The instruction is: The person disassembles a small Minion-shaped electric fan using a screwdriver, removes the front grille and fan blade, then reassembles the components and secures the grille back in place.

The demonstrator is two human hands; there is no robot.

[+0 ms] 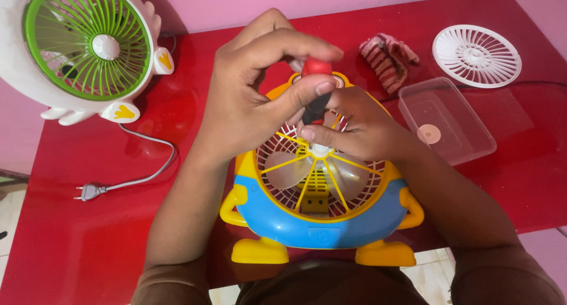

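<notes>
A yellow and blue toy-shaped desk fan [322,222] lies face up at the near edge of the red table [88,240]. Its yellow grille and clear blades show. My left hand [254,98] is shut on a screwdriver with a red and black handle [316,83], held upright over the fan's hub. My right hand [354,125] rests on the grille, fingertips pinched around the lower shaft of the screwdriver at the white hub [321,149].
A white and green fan [82,45] stands at the back left, its grey cord and plug [88,191] trailing over the table. At the right lie a clear plastic box [466,134], a white round grille [476,55] and a striped cloth [387,60].
</notes>
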